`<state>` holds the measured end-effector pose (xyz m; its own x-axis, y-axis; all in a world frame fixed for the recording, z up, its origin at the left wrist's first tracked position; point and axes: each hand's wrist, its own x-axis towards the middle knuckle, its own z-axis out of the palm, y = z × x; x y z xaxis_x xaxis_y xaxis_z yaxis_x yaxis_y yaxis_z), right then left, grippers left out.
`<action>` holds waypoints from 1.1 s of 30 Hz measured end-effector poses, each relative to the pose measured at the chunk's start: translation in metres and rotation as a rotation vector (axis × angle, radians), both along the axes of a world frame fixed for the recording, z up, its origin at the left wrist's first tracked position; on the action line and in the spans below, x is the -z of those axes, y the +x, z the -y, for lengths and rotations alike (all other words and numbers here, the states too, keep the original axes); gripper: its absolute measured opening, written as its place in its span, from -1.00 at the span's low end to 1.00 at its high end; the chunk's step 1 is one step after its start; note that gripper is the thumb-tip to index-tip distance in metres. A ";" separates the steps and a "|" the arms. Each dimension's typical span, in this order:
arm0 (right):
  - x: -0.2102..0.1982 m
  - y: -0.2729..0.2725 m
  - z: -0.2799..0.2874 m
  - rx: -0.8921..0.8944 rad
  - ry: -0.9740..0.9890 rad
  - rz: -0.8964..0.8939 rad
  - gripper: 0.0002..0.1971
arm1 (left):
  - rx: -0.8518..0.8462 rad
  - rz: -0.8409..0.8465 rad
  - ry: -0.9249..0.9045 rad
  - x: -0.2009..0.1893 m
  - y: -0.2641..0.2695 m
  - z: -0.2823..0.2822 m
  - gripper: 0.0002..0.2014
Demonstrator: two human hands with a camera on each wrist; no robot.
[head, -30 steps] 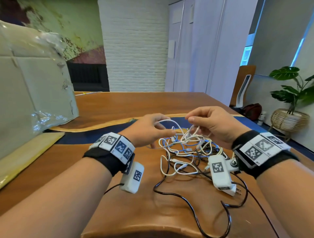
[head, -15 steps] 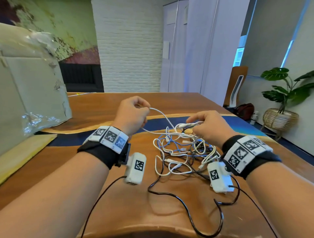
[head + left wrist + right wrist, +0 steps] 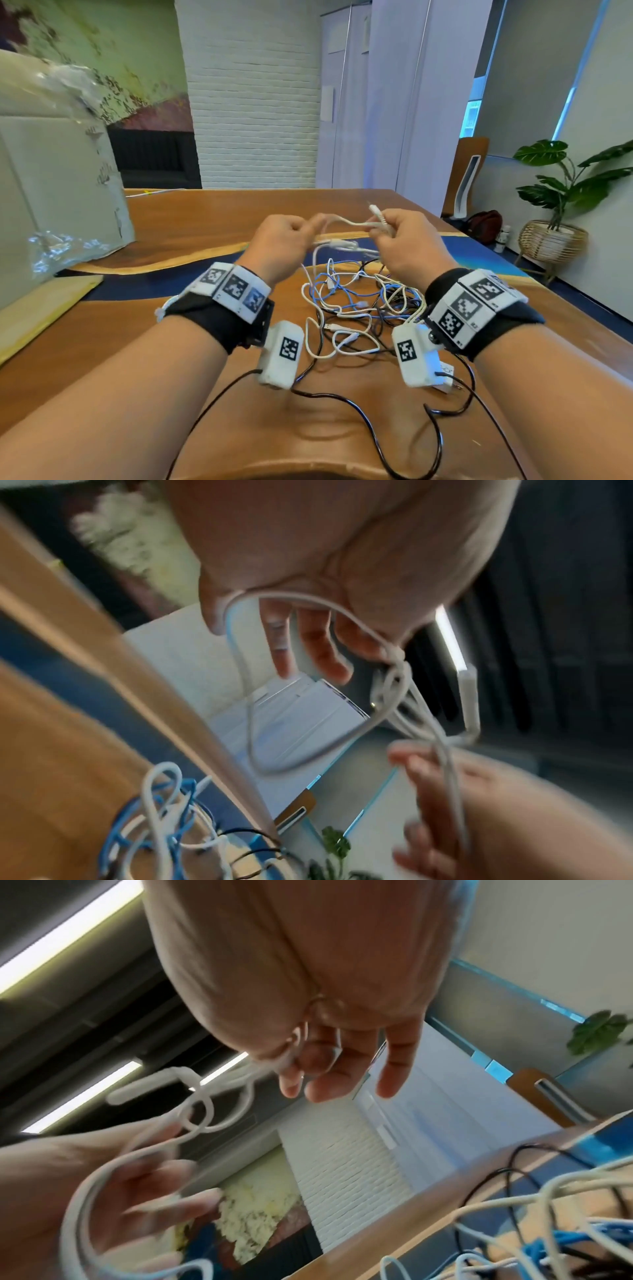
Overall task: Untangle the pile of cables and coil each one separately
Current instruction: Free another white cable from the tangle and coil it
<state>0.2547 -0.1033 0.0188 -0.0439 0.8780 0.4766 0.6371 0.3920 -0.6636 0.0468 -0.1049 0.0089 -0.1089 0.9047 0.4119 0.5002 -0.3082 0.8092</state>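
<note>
A white cable (image 3: 346,224) is stretched in the air between both hands above the tangled pile of cables (image 3: 356,301) lying on the wooden table (image 3: 212,219). The left hand (image 3: 284,240) pinches one stretch of it with curled fingers, and the right hand (image 3: 407,240) grips its connector end, which pokes up past the knuckles. A cardboard box (image 3: 51,192) stands at the table's left, and a potted plant (image 3: 565,192) on the floor to the right.
</note>
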 end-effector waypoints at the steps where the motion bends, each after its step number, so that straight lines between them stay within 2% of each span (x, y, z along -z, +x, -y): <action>1: -0.001 0.009 -0.003 0.049 -0.010 -0.024 -0.80 | -0.061 0.142 0.012 -0.003 -0.015 -0.003 -0.46; 3: -0.001 0.029 -0.007 0.135 -0.076 -0.158 -0.75 | -0.194 0.307 0.059 -0.008 -0.046 -0.007 -0.46; 5: 0.003 0.041 -0.008 0.144 -0.110 -0.262 -0.75 | -0.227 0.338 0.060 -0.012 -0.060 -0.003 -0.51; 8: 0.009 0.029 -0.005 0.042 -0.130 -0.250 -0.78 | -0.031 0.315 0.023 -0.016 -0.037 0.008 -0.64; 11: 0.010 -0.003 0.000 -0.112 -0.152 -0.211 -0.83 | 0.246 0.120 -0.080 -0.007 0.006 0.016 -0.93; 13: 0.009 -0.016 0.003 -0.163 -0.131 -0.241 -0.90 | 0.367 0.073 -0.115 0.002 0.023 0.017 -0.81; 14: 0.008 -0.019 0.005 -0.167 -0.120 -0.271 -0.91 | 0.371 0.075 -0.097 0.004 0.026 0.016 -0.78; 17: 0.004 -0.018 0.009 -0.198 -0.163 -0.387 -0.89 | 0.357 0.051 -0.078 0.003 0.022 0.013 -0.93; 21: 0.003 -0.022 0.013 -0.274 -0.233 -0.359 -0.79 | 0.475 -0.031 -0.187 0.002 0.024 0.020 -0.92; 23: 0.005 -0.023 0.014 -0.311 -0.250 -0.395 -0.75 | 0.460 -0.003 -0.216 0.003 0.023 0.022 -0.84; 25: 0.008 -0.020 0.014 -0.368 -0.279 -0.505 -0.69 | 0.417 0.043 -0.211 0.002 0.020 0.023 -0.77; 29: 0.012 -0.013 0.012 -0.484 -0.309 -0.768 -0.58 | 0.150 0.199 -0.119 -0.001 0.006 0.015 -0.72; 31: 0.010 -0.008 0.012 -0.435 -0.294 -0.798 -0.64 | 0.052 0.269 -0.103 0.001 -0.003 0.011 -0.69; 33: 0.009 -0.001 0.011 -0.352 -0.263 -0.746 -0.74 | 0.046 0.354 -0.138 0.003 -0.006 0.009 -0.67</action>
